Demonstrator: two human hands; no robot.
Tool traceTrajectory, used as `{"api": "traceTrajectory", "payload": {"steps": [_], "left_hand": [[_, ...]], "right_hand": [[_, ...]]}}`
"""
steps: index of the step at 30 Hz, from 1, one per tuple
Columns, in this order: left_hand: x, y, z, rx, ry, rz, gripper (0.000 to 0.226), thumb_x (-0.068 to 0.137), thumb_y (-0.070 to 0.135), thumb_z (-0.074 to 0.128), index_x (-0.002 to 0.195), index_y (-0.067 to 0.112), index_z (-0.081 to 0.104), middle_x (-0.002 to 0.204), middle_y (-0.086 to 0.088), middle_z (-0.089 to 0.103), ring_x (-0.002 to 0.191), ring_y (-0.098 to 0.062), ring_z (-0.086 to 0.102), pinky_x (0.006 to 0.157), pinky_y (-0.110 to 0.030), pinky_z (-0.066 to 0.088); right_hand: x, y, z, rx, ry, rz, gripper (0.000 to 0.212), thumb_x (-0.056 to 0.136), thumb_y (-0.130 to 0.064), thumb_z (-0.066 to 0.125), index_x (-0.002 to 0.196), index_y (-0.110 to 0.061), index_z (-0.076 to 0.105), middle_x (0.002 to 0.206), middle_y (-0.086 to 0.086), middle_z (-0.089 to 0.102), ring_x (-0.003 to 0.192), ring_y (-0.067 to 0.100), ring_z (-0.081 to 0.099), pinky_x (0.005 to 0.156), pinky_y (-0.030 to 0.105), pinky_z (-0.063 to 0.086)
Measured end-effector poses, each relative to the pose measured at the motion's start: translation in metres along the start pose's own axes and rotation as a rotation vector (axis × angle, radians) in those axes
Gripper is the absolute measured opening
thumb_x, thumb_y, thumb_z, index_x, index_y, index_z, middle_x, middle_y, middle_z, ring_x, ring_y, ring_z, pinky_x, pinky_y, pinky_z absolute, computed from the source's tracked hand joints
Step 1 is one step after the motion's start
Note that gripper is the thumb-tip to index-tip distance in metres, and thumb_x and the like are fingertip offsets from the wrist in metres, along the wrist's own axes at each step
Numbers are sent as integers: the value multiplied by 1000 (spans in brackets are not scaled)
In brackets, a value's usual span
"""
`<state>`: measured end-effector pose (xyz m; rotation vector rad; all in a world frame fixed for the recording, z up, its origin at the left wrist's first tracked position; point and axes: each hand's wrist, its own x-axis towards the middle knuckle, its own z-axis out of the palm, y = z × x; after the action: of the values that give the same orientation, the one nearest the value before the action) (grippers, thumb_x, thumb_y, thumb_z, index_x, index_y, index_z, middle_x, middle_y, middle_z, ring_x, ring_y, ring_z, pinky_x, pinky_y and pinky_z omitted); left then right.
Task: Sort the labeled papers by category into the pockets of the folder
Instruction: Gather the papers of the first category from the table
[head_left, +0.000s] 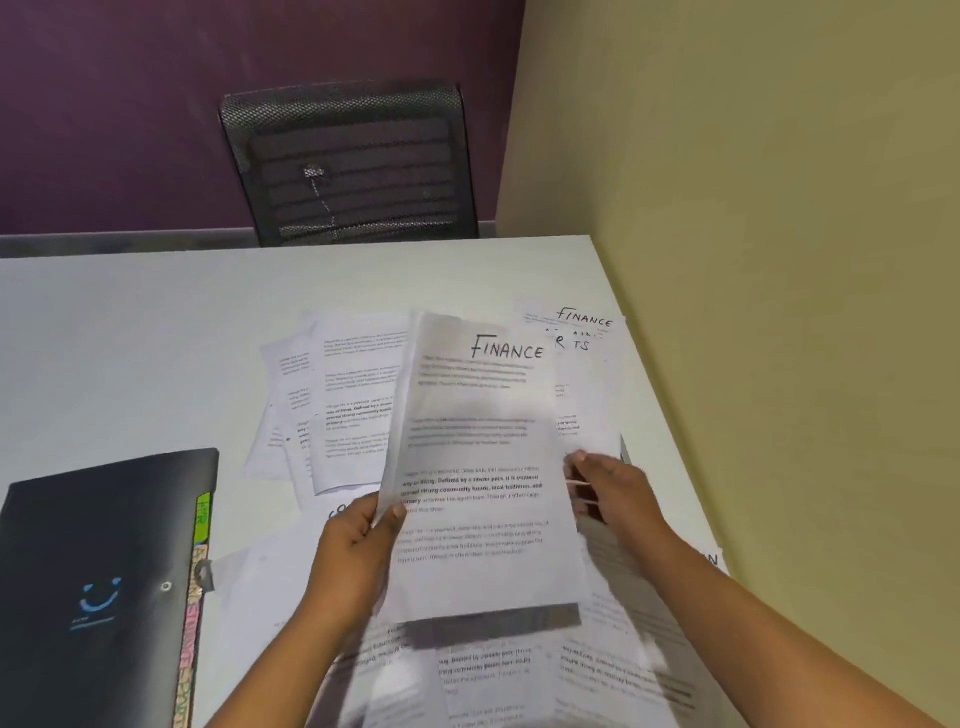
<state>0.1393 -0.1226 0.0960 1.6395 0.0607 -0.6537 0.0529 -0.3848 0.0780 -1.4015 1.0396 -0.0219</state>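
I hold up a printed sheet (478, 467) hand-labelled FINANCE above the white table (130, 338). My left hand (358, 551) pinches its lower left edge. At the sheet's right edge my right hand (613, 488) has its fingers curled, seemingly on that edge and on papers beneath. More printed papers (332, 410) lie fanned on the table behind the sheet, and others (519, 670) lie under it. Another sheet marked FINANCE (582, 322) rests at the far right. The black folder (104, 571) lies shut at the left, with coloured label tabs (200, 545) along its right edge.
A black mesh office chair (353, 166) stands behind the table against a purple wall. A beige wall (779, 312) runs along the table's right edge. The left and far parts of the tabletop hold no objects.
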Motion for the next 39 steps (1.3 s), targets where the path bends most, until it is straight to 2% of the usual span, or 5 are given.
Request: {"api": "traceTrajectory", "payload": {"steps": [12,17,25,32,39], "left_hand": [[38,-6,-7,-118,120,-76,21,98,9,55,108,13,72,103,-4,77,103,-23,71,100,-45,49],[49,-7,-6,-125,114,-83,21,97,9,55,108,12,72,101,-7,77,98,-24,73,90,-40,55],[65,-16,-2,-75,146,-85,20,95,13,59,110,14,73,104,-5,77,106,-26,69,103,-50,47],[68,-19,0,-65,163,-92,20,95,12,60,109,13,73,102,-5,77,106,-28,69,103,-50,47],[65,-18,0,-101,161,-81,20,96,7,57,107,12,73,100,-3,78,102,-22,70,98,-39,49]], "right_hand": [[105,6,9,-639,334,251,83,72,-40,83,132,-4,37,121,15,60,105,37,63,75,37,52],[124,-8,1,-586,308,250,50,74,-42,78,104,-8,59,94,8,70,66,21,60,52,23,45],[154,-13,-16,-665,430,272,76,68,-47,79,125,-6,50,122,15,62,112,37,60,93,47,53],[160,-18,-21,-517,373,305,13,75,-8,71,73,-8,58,68,4,60,52,18,52,41,15,33],[163,-14,-27,-180,440,106,34,67,5,51,49,-16,32,50,6,38,53,21,34,53,28,27]]}}
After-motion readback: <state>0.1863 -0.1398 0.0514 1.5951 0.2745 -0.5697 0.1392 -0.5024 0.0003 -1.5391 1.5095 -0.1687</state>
